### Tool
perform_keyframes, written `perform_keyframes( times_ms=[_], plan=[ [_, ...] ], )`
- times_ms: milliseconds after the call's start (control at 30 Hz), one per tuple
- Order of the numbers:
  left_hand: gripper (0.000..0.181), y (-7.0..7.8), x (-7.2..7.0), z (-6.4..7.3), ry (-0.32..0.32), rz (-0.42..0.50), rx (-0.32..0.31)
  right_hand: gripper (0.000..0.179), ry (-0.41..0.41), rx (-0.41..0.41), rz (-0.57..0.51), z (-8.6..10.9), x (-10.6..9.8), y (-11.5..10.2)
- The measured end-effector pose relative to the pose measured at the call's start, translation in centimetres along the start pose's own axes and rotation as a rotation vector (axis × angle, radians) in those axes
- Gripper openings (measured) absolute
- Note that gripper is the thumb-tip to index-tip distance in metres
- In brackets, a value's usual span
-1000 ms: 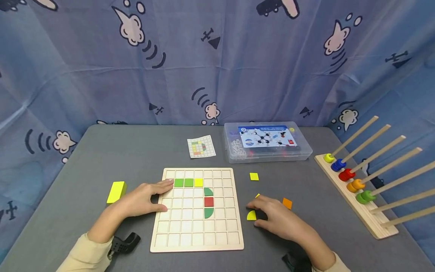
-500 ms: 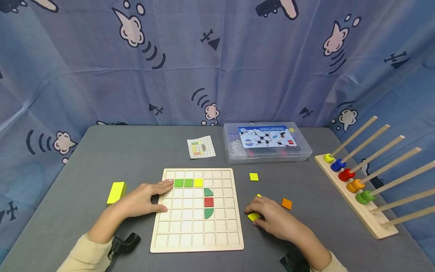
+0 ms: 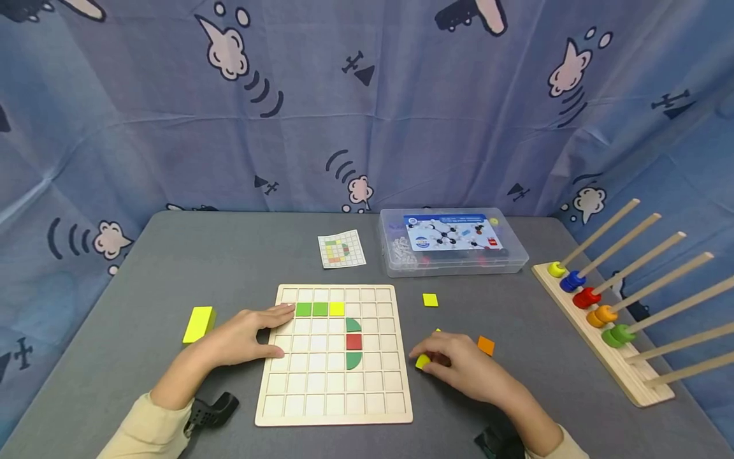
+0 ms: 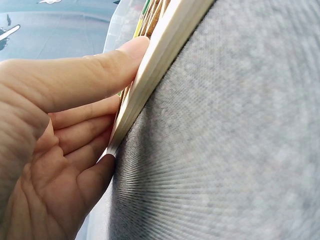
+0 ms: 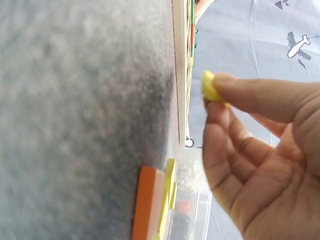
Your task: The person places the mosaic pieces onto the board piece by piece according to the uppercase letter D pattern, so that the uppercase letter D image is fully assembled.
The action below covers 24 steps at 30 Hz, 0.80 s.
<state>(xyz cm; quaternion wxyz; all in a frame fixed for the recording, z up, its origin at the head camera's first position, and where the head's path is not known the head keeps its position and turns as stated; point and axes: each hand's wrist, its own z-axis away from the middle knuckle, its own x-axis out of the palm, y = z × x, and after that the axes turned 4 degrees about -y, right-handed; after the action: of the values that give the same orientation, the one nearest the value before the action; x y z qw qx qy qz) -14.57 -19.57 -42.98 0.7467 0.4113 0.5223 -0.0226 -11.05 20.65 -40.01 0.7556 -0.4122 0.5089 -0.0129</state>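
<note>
My right hand (image 3: 466,366) pinches a small yellow quarter-circle tile (image 3: 422,361) between thumb and fingers, just right of the wooden grid board (image 3: 306,382). The right wrist view shows this tile (image 5: 209,89) raised off the table. My left hand (image 3: 245,338) rests on the board's left edge, thumb and fingers spread and touching it. On the board lie two green square tiles (image 3: 311,309), a yellow square tile (image 3: 336,309), a red square tile (image 3: 353,342) and two dark green quarter-circle tiles (image 3: 353,361). The left fingertips partly cover the start of the top tile row.
Beside the right hand lie an orange tile (image 3: 486,345), a yellow square tile (image 3: 430,299) and another yellow piece, mostly hidden. A pattern card (image 3: 341,248), a clear plastic case (image 3: 459,262), a peg rack (image 3: 602,338) and a yellow block (image 3: 199,324) stand around the board.
My right hand has taken the yellow quarter-circle tile off the table and moved slightly left toward the board. The left hand stays on the board's edge.
</note>
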Motion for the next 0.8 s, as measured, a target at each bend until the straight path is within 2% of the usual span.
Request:
perform_keyframes(
  times_ms=[167, 400, 467, 800],
  plan=[
    [0.072, -0.1, 0.0, 0.0, 0.000, -0.004, 0.009, 0.018, 0.017, 0.010, -0.090, -0.4, 0.1, -0.4],
    [0.072, -0.1, 0.0, -0.1, -0.009, 0.000, -0.003, 0.022, -0.019, 0.024, -0.200, -1.5, 1.0, -1.6],
    [0.072, 0.0, 0.0, -0.2, -0.012, 0.000, -0.007, 0.021, -0.028, 0.003, -0.221, -2.0, 1.3, -2.2],
    [0.073, -0.1, 0.0, -0.1, 0.001, -0.006, 0.008, 0.020, -0.048, -0.139, -0.148, -4.6, 3.8, -5.4]
  ],
)
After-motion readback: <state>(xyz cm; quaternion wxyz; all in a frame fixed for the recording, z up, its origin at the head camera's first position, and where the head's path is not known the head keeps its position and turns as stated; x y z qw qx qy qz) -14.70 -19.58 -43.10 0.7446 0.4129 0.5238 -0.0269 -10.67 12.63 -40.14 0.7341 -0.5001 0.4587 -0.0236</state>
